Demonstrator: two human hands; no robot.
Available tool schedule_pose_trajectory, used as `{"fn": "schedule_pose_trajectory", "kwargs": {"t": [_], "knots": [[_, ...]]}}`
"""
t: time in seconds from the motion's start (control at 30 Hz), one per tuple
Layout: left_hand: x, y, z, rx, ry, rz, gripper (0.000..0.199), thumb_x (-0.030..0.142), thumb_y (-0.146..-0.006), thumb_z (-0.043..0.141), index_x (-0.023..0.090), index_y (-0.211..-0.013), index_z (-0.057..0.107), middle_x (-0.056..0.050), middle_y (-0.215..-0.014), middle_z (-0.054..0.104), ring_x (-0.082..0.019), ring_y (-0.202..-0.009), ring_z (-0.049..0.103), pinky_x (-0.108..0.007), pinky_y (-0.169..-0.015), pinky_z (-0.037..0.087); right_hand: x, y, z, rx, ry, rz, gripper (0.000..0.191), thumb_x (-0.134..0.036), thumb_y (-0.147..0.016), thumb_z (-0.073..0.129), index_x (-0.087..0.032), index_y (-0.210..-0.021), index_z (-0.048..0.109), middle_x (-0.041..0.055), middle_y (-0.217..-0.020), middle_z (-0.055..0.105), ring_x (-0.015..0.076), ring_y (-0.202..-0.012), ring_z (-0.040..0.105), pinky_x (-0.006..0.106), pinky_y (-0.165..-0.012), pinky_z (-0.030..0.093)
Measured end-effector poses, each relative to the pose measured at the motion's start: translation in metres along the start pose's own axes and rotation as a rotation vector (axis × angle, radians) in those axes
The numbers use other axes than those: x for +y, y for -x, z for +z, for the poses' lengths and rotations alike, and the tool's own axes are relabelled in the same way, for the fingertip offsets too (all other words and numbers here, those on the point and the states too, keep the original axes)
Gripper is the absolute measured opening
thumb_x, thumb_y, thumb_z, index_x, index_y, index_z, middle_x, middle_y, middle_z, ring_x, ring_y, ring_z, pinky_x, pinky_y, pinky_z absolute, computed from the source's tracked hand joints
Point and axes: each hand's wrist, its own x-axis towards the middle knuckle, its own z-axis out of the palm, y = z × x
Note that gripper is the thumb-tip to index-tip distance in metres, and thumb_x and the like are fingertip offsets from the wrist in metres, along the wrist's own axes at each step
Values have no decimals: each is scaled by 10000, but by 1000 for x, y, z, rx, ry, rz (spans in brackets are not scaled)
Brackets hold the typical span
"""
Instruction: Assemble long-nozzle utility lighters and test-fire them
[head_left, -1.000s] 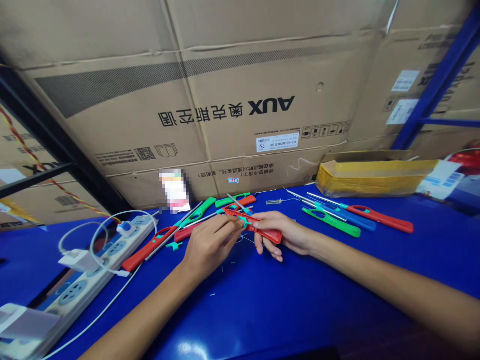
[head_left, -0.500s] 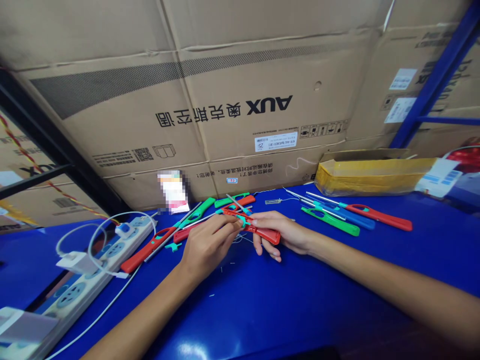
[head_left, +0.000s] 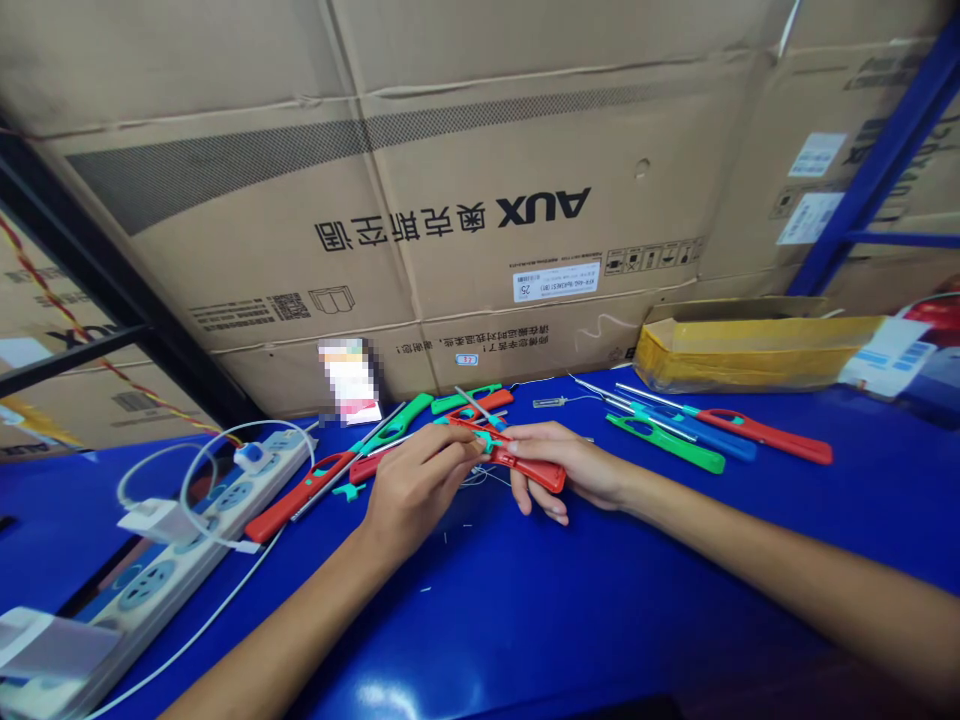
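My right hand [head_left: 574, 465] grips the red casing half of a long-neck lighter [head_left: 538, 472] by its wide end, thumb on top and lower fingers curled below. From the other side, the closed fingers of my left hand [head_left: 424, 480] pinch a small teal trigger [head_left: 486, 440] at the casing's middle; the fingertips partly hide it. Behind the hands lie an orange-red lighter part [head_left: 491, 402] and a green casing piece [head_left: 454, 400]. Left of my left hand are a red lighter [head_left: 296, 500] with a metal tube, a green casing [head_left: 405, 418] and a loose teal trigger [head_left: 349, 492].
To the right lie a green casing [head_left: 675, 447], a blue lighter [head_left: 720, 437] and a red lighter [head_left: 772, 432]. A yellow-taped box [head_left: 750, 355] stands behind them. A power strip [head_left: 202, 540] with white cables runs along the left; a phone [head_left: 351, 385] leans against the large carton [head_left: 450, 150].
The whole view has shifted slightly. Both hands keep their hold on the red casing and the teal trigger, with hardly any visible movement between them.
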Motion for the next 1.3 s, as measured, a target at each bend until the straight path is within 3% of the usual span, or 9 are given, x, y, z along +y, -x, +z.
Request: {"fn": "schedule_pose_trajectory", "kwargs": {"t": [0.33,0.8,1.03,1.13,1.3], "knots": [[4,-6,2,-10,265,-90,90,133,-1021,689,206,-1070,705,-75,-1094,746,-188,-1014,736,-342,-892,630,0,0,0,27,-1,-4,341,-482,-1059,579,-163,-1178,593,32,-719,770,92,-357,517,199,-361,448],[-2,-5,2,-102,192,-21,141,181,-1031,689,225,-1162,714,-79,-1187,771,-219,-1091,738,-400,-948,606,0,0,-3,41,15,12,358,-512,-1055,580,-170,-1161,584,22,-693,760,89,-345,502,195,-353,438],[-5,-8,-2,-71,212,25,248,144,-997,735,209,-1228,672,-75,-1153,761,-199,-1088,723,-372,-950,602,-2,0,-2,32,25,10,372,-496,-1052,592,-162,-1215,595,17,-685,758,92,-356,515,195,-356,418],[-6,-8,-3,-63,248,2,251,139,-991,746,203,-1221,668,-71,-1138,758,-188,-1085,722,-357,-963,602,-1,0,-3,32,33,13,365,-484,-1051,588,-164,-1225,590,15,-674,753,95,-356,510,198,-349,394],[-6,-6,0,-66,312,-82,164,158,-992,751,202,-1140,695,-65,-1119,771,-190,-1099,737,-356,-981,613,0,1,-4,84,89,37,277,-468,-1027,623,-197,-1073,592,-53,-579,653,80,-323,435,197,-314,355]]}}
